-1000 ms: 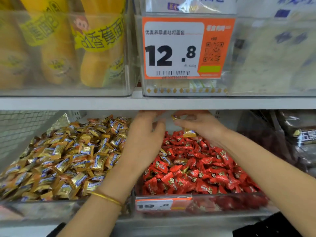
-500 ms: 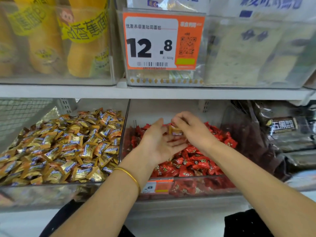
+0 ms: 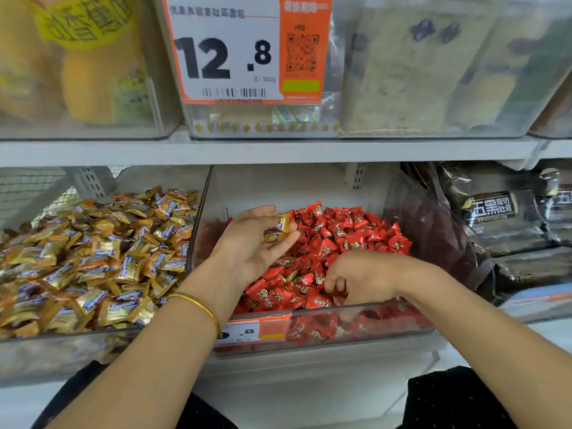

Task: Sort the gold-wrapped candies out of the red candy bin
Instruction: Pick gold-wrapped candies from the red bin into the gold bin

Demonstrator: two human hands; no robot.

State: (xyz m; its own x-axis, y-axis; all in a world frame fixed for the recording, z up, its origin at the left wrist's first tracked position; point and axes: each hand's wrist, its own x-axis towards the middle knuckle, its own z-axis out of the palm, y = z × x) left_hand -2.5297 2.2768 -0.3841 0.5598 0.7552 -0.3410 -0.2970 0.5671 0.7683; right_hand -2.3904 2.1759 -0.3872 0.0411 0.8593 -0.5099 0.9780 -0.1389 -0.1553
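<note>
half a second ago the two hands were meeting over the middle of the red candy bin [image 3: 356, 328], the right one putting a gold piece into the left palm. now they are apart again. the left hand [image 3: 253, 246] stays in the centre of the frame, over the left part of the bin. its fingers [image 3: 286, 239] and thumb are cupped around a few gold-wrapped candies [image 3: 277, 229], so the collected ones are held and not yet put away. the right hand [image 3: 365, 277] has gone down, to the lower right of centre, near the front wall of the bin. its fingers [image 3: 332, 281] are bent down into the red candies [image 3: 340, 230]. whether they already pinch a piece or only dig i cannot tell, because the tips are hidden. i think this means one more gold piece is saved and the search for the next one begins. the gold candy bin [image 3: 62, 351] stands at the left of the frame, just beside the red one, and the handful probably must go there.
</note>
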